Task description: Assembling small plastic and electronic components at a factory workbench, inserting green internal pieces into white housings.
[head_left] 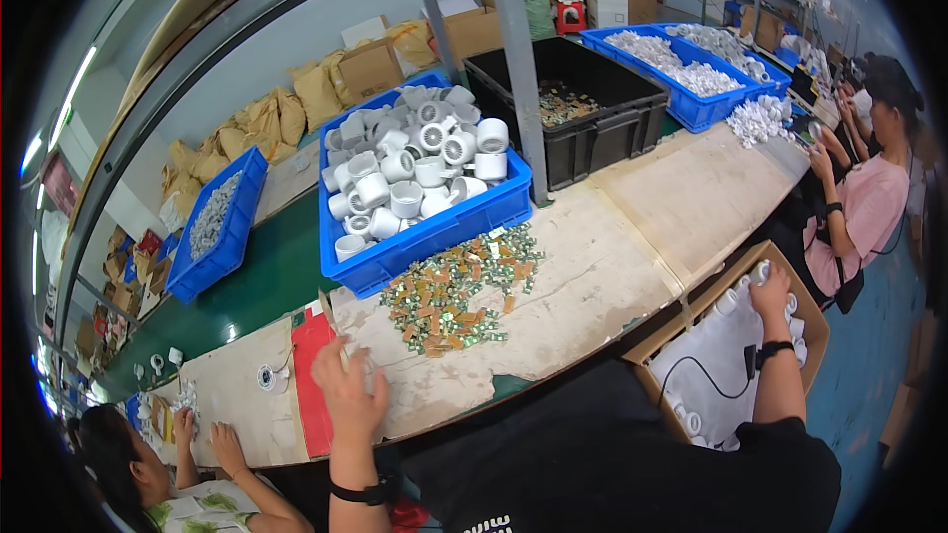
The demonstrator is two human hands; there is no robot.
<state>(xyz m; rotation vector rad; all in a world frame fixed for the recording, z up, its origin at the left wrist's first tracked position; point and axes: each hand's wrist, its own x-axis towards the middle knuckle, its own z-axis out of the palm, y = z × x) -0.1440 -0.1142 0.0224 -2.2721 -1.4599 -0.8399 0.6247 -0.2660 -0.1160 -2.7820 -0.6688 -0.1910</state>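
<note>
My left hand (351, 390) hovers over the near edge of the workbench with fingers spread and nothing in them. It is beside a red sheet (312, 390) and left of a loose pile of small green and orange circuit boards (444, 301). Off to the right, my right hand (772, 294) reaches into an open cardboard box (816, 336), its fingers round a white plastic housing (759, 272). Similar white parts line the box's sides, around a pale sheet (706, 370). A black cable (713, 393) runs across that sheet from near my right wrist.
A blue crate (425, 255) of white cup-shaped housings stands behind the boards. A metal post (523, 69) rises beside it, near a black crate (604, 150). Blue trays (706, 118) of white parts sit farther right. Co-workers sit at left (118, 464) and right (869, 188).
</note>
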